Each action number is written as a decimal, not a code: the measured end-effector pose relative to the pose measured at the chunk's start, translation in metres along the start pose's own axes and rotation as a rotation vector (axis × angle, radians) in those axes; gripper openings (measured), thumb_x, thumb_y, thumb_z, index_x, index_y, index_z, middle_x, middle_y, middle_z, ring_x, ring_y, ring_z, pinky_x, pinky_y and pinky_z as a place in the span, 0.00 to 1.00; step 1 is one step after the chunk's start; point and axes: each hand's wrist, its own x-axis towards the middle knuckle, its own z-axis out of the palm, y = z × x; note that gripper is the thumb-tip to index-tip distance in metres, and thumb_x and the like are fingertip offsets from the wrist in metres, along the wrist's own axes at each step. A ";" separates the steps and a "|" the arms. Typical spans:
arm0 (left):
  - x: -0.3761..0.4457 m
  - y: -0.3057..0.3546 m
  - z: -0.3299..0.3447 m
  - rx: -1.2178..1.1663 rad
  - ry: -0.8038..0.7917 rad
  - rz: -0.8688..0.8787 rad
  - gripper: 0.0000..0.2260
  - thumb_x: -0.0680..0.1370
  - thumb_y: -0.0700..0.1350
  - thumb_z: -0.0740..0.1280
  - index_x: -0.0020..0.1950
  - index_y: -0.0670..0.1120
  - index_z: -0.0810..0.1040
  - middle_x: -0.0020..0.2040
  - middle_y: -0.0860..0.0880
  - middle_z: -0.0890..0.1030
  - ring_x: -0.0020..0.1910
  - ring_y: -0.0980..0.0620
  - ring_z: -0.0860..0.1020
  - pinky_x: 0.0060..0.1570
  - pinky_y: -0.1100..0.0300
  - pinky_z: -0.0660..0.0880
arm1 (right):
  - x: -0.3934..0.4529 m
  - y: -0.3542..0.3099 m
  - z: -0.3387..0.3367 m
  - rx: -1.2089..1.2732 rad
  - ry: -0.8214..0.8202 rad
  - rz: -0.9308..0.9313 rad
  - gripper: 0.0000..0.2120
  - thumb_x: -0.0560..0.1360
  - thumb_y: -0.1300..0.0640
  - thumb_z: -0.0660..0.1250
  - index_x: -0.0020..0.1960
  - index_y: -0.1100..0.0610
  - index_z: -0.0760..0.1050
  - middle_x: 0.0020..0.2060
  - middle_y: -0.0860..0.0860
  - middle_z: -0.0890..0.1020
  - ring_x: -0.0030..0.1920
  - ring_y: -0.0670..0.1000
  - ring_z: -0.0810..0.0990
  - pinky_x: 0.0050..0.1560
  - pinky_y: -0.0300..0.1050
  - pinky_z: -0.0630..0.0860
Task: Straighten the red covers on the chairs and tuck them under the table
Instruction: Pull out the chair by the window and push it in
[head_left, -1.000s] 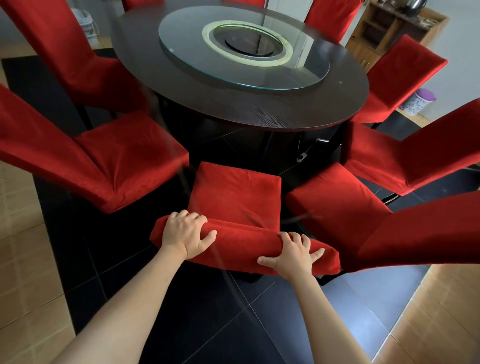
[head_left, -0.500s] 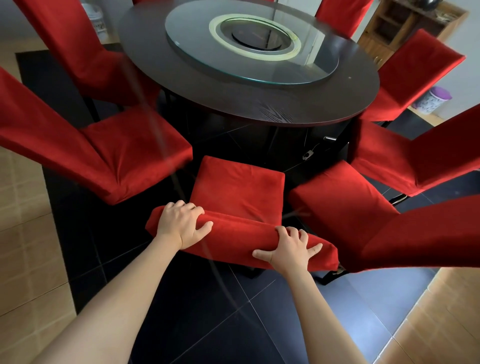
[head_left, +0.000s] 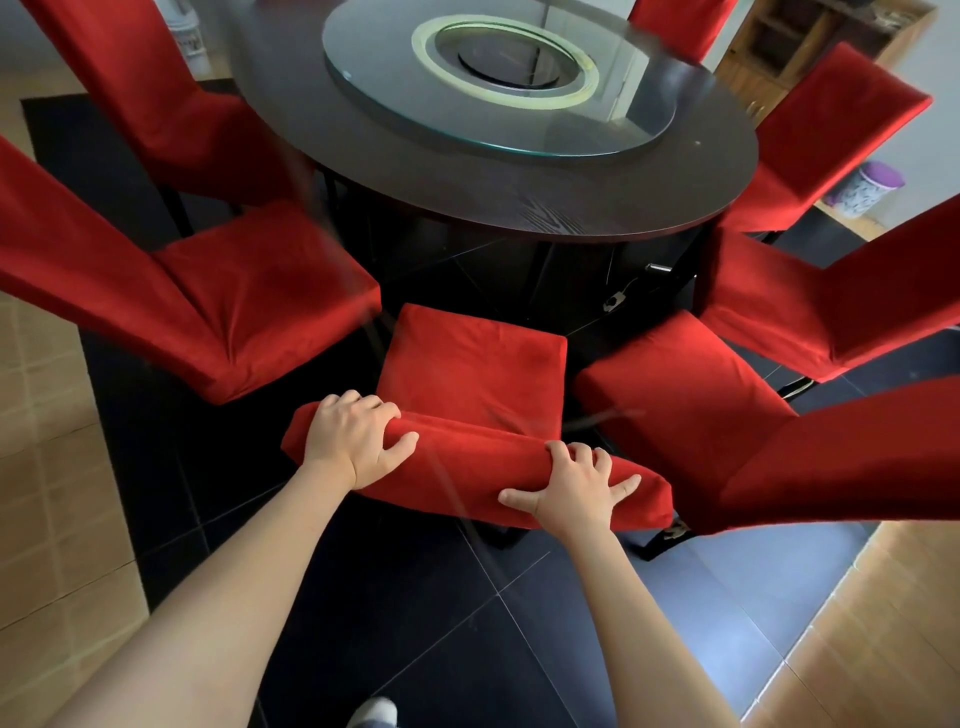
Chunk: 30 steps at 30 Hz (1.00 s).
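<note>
Gripping the chair back (head_left: 467, 467), left hand (head_left: 353, 441) and right hand (head_left: 571, 493) hide their curled fingertips.

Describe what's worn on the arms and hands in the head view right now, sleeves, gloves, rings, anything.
Nothing is worn. The left hand and right hand are bare, with no gloves, rings or watch in view. Both forearms are uncovered to the frame's lower edge, with no sleeve showing.

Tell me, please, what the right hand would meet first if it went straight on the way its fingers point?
Probably the red seat of the chair whose backrest the right hand grips; depth is unclear.
</note>
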 end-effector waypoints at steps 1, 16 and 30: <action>0.000 -0.001 0.000 -0.001 0.001 0.002 0.38 0.68 0.68 0.38 0.61 0.53 0.78 0.56 0.55 0.81 0.55 0.50 0.75 0.56 0.55 0.66 | 0.000 0.000 0.000 -0.002 -0.002 0.000 0.49 0.61 0.25 0.68 0.74 0.47 0.61 0.74 0.53 0.63 0.76 0.59 0.52 0.67 0.76 0.42; 0.002 0.000 -0.004 -0.033 -0.065 0.094 0.24 0.77 0.64 0.55 0.66 0.52 0.73 0.59 0.52 0.80 0.59 0.50 0.76 0.59 0.54 0.68 | -0.037 0.015 -0.014 -0.063 0.014 -0.009 0.47 0.71 0.28 0.60 0.79 0.49 0.45 0.78 0.52 0.52 0.78 0.57 0.45 0.72 0.69 0.42; 0.030 0.168 -0.035 -0.199 -0.035 0.306 0.27 0.76 0.64 0.58 0.70 0.51 0.70 0.63 0.50 0.78 0.62 0.50 0.74 0.61 0.54 0.69 | -0.065 0.170 -0.074 -0.081 0.151 0.238 0.42 0.74 0.33 0.61 0.79 0.49 0.48 0.78 0.54 0.53 0.78 0.58 0.47 0.72 0.67 0.45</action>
